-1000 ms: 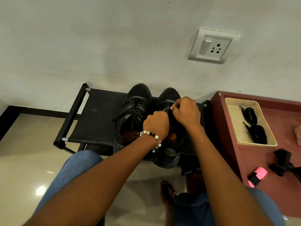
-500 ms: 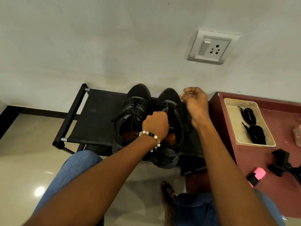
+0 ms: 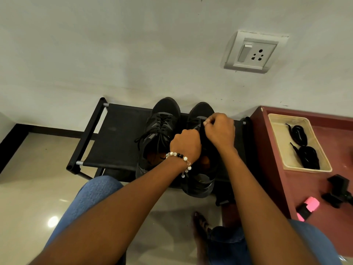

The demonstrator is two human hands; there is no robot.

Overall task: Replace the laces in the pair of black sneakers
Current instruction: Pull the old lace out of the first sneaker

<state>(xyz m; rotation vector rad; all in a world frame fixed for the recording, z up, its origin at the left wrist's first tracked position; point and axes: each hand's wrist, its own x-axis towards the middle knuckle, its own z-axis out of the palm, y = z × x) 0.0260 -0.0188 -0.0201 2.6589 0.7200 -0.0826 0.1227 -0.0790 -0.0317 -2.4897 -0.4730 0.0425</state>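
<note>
nearest the camera are two knees in blue denim jeans (image 3: 91, 196), with a bare foot (image 3: 200, 226) on the glossy beige tiled floor (image 3: 28, 188) between them. both bare forearms reach forward over the knees to a low black fabric-topped rack with a black tube frame (image 3: 112, 138), where the pair of black mesh sneakers sits side by side, toes toward the wall.

the left hand (image 3: 186, 145), with a bracelet of white and black beads (image 3: 179, 159) at the wrist, is curled into a fist over the tongue of the right-hand black sneaker (image 3: 200, 180), gripping it; what the fingers enclose is hidden under the hand. the right hand (image 3: 219, 130) is just beyond it, over the lacing area of the same shoe, fingers bent and thumb pressed to fingertips in a pinch; the lace itself cannot be made out in that grip. the left-hand black sneaker (image 3: 160, 129) lies untouched with its black lace threaded and loose ends trailing.

to the right stands a dark red wooden table (image 3: 305, 188) carrying a pink and black marker-like object (image 3: 307, 208), a small black clamp-like device (image 3: 338, 190) and a shallow cream rectangular tray (image 3: 278, 142) holding two coiled black shoelaces (image 3: 303, 148).

farthest is the white plastered wall (image 3: 133, 44) with a white switch-and-socket plate (image 3: 254, 52).
</note>
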